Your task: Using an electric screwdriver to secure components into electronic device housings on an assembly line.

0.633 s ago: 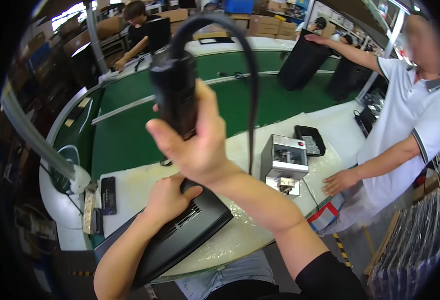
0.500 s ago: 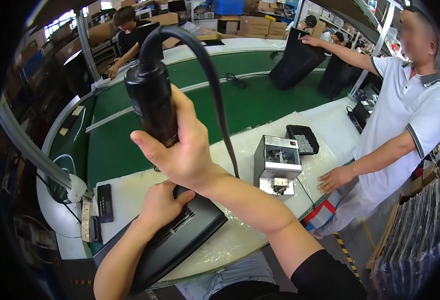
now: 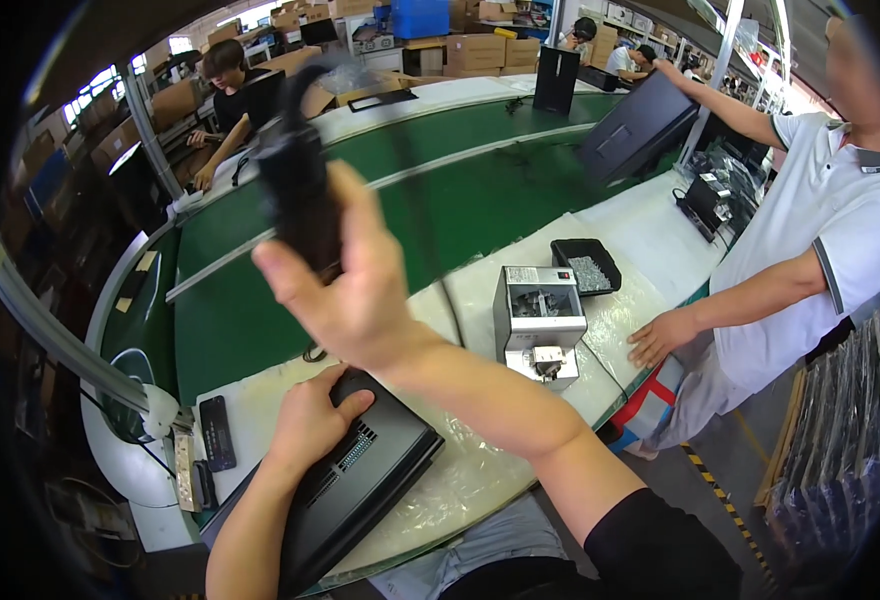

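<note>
My right hand (image 3: 365, 295) is wrapped round a black corded electric screwdriver (image 3: 298, 195), raised above the bench and blurred by motion. The cord arches from its top and hangs down behind my wrist. The screwdriver's lower end is hidden by my hand. Below it, my left hand (image 3: 310, 425) grips the far edge of a black monitor (image 3: 370, 490), with the thumb on its vented back and the other fingers mostly hidden. The monitor lies tilted at the bench's near edge, partly under my left forearm. A silver screw feeder (image 3: 540, 320) stands right of my right wrist.
A black tray of screws (image 3: 590, 272) sits behind the feeder. On the right, a co-worker (image 3: 810, 240) holds a black monitor (image 3: 640, 125) on the green conveyor (image 3: 360, 240). A dark slim device (image 3: 217, 433) lies left. Another person (image 3: 225, 100) sits at the far left.
My right hand and the screwdriver have shifted slightly left and down. The co-worker's monitor has turned, now showing its broad side. My left hand stays on the black monitor.
</note>
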A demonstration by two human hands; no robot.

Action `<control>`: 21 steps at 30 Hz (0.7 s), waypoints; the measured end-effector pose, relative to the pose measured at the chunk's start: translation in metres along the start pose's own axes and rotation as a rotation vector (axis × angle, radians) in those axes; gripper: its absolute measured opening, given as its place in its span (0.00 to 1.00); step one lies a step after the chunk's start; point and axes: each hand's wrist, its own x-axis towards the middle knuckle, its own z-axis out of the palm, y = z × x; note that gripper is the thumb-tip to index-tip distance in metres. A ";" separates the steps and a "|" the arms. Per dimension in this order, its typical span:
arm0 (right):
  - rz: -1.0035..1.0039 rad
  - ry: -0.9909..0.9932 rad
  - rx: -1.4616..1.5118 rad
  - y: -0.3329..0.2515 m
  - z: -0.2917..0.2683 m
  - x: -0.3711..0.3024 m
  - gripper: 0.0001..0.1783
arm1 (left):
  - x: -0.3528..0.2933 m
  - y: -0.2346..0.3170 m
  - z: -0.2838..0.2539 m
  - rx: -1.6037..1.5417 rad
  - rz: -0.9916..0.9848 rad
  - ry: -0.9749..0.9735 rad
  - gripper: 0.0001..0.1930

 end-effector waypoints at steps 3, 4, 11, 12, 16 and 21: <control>-0.057 0.135 0.020 -0.015 -0.052 0.005 0.22 | 0.000 0.009 -0.001 -0.031 -0.072 -0.012 0.25; -0.060 0.174 0.080 -0.022 -0.072 0.002 0.20 | 0.002 0.011 -0.003 -0.048 -0.111 -0.030 0.25; -0.031 0.227 -0.459 -0.031 -0.196 -0.063 0.23 | 0.006 0.004 -0.004 -0.024 -0.030 0.051 0.26; -0.031 0.229 -0.472 -0.025 -0.203 -0.072 0.23 | 0.007 0.005 -0.003 -0.033 -0.034 0.052 0.26; -0.086 0.244 -0.440 -0.007 -0.214 -0.098 0.29 | 0.002 0.016 -0.004 -0.082 -0.082 0.010 0.24; 0.016 0.139 -0.550 0.012 -0.237 -0.130 0.30 | -0.043 0.005 -0.020 0.231 0.043 0.052 0.24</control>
